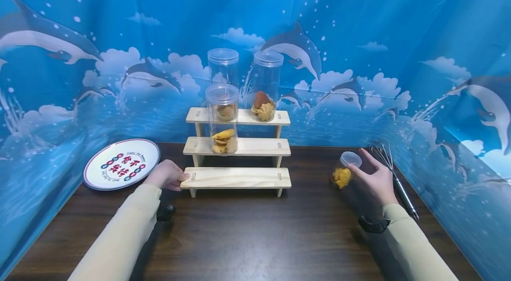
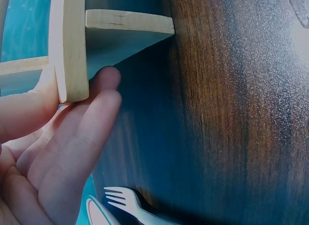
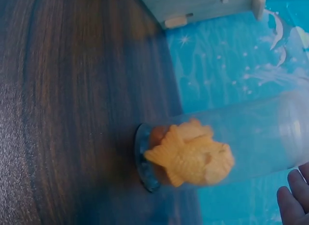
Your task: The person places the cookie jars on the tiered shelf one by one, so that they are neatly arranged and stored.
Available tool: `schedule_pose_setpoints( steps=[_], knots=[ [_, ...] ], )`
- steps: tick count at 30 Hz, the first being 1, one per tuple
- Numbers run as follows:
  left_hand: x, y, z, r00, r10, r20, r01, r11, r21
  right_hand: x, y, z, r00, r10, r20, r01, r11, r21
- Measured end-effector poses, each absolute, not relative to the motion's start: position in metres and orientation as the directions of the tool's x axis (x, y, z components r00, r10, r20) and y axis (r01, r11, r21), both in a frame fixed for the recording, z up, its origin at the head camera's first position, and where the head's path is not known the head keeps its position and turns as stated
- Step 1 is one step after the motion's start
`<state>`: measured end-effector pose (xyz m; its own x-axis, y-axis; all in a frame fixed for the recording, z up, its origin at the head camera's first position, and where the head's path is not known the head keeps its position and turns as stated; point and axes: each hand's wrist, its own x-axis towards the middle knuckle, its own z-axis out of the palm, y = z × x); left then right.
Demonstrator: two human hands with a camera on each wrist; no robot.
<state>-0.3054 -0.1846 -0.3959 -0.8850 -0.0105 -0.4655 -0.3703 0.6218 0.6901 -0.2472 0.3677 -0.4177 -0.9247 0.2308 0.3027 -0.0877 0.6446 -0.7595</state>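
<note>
My left hand (image 1: 169, 175) pinches the left end of the lowest tier of a stepped wooden display stand (image 1: 235, 177), thumb above and fingers beneath. On the right, my right hand (image 1: 375, 179) is at the lid of a clear jar (image 1: 351, 159), thumb and index finger spread about it. Yellow fish-shaped crackers (image 3: 195, 155) lie in the bottom of this jar, which stands on the table. A cookie jar (image 1: 222, 117) stands on the middle tier. Two more jars stand on the top tier, one (image 1: 268, 81) holding a swirl cookie and a brown piece.
A white plate (image 1: 121, 164) with red lettering leans at the left. A pale fork (image 2: 126, 201) lies near the left hand. Right of the right hand lies a whisk (image 1: 403, 190). A blue dolphin-print cloth (image 1: 255, 1) hangs behind the dark wooden table (image 1: 239, 236).
</note>
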Motion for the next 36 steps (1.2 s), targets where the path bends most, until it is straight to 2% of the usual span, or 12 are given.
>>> schedule_pose_setpoints(
  steps=[5,24,36],
  knots=[
    [-0.306,-0.185,-0.397,-0.885,-0.013,-0.465,-0.369,0.629,0.684,-0.250,0.368,-0.425,-0.928,0.260,0.266,-0.040,0.641,-0.767],
    [-0.306,-0.185,-0.397,-0.887,-0.017,-0.461,-0.366,0.633,0.681,-0.256,0.358,-0.426,-0.920,0.319,0.226,-0.009,0.562,-0.827],
    [-0.304,-0.184,-0.396,-0.889,-0.016,-0.458,-0.366,0.626,0.688,-0.256,0.352,-0.425,-0.913,0.335,0.230,-0.001,0.564,-0.825]
  ],
)
